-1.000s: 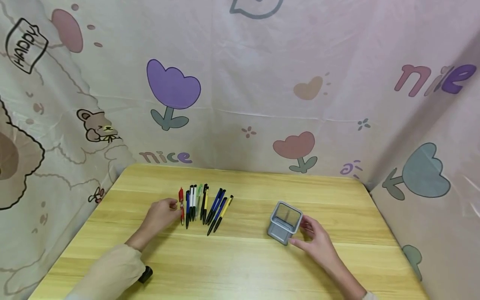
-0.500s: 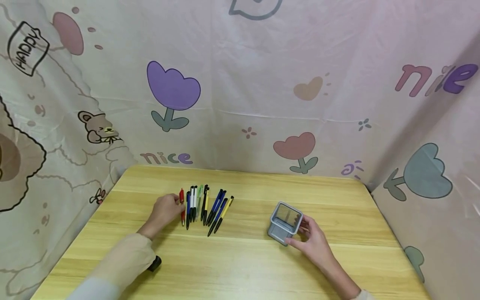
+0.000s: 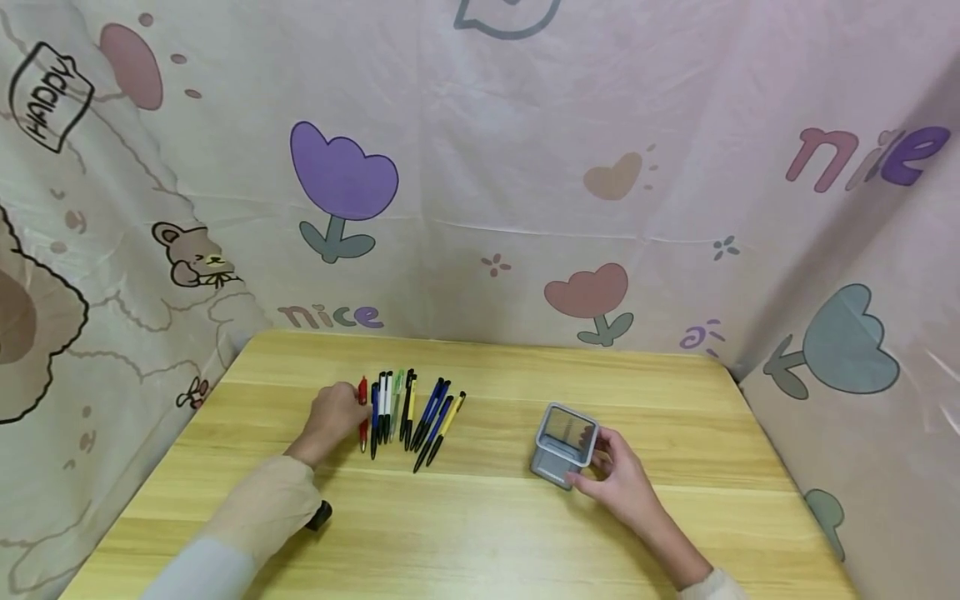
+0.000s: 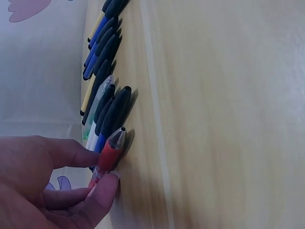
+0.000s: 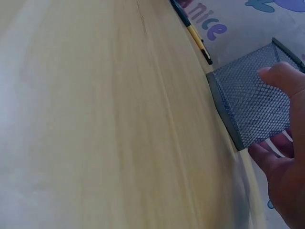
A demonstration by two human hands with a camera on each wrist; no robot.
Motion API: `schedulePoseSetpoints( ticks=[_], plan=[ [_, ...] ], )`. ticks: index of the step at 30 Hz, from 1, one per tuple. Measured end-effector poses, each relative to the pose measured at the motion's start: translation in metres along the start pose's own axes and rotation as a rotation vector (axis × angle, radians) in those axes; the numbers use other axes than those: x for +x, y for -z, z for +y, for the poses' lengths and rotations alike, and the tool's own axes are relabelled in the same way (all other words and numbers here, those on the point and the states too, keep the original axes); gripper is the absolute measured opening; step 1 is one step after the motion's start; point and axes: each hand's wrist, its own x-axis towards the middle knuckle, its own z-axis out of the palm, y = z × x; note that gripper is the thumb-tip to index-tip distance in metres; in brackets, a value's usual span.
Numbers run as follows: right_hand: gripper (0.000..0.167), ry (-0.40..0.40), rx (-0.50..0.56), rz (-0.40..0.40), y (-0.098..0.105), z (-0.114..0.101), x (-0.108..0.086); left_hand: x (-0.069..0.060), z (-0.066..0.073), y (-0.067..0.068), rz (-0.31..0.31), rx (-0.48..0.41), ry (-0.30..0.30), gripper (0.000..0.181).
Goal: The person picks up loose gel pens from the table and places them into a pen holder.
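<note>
On the left part of the table, my left hand (image 3: 335, 414) pinches a red pen (image 4: 109, 156) between thumb and finger. The pen's metal tip points toward the near side, and it lies at the left end of a row of pens. A grey mesh pen holder (image 3: 555, 468) stands upright to the right, its square mouth facing up. My right hand (image 3: 626, 483) grips its right side, the thumb on the near mesh wall in the right wrist view. The fingers behind the holder are partly hidden.
Beside the red pen lie several pens: blue ones (image 3: 431, 417), white ones (image 3: 386, 404), a green clear one (image 3: 397, 400), and a yellow one (image 3: 450, 425). The wooden table (image 3: 480, 542) meets a printed curtain (image 3: 465, 192) at the back and sides.
My left hand has moved slightly up and right, closing on the red pen. The right hand and pen holder have shifted very slightly left in the view.
</note>
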Motion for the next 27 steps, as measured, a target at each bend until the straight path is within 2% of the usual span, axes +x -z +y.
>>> schedulePoseSetpoints(
  ticks=[7, 10, 15, 21, 27],
  plan=[
    [0.08, 0.016, 0.042, -0.057, -0.001, -0.001, 0.007, 0.004, 0.0, 0.001, -0.047, 0.006, 0.013, 0.031],
    [0.077, 0.025, 0.062, -0.076, -0.002, -0.001, 0.009, 0.007, 0.001, 0.001, -0.075, 0.021, 0.037, 0.035],
    [0.074, 0.059, 0.073, -0.101, -0.005, 0.0, 0.012, 0.01, 0.002, 0.002, -0.098, 0.061, 0.043, 0.044],
    [0.073, 0.093, 0.065, -0.13, -0.011, 0.001, 0.017, 0.009, 0.005, 0.004, -0.107, 0.062, 0.051, 0.047],
    [0.072, 0.102, 0.072, -0.162, -0.017, -0.002, 0.02, 0.007, 0.007, 0.006, -0.093, 0.039, 0.038, 0.036]
  ],
)
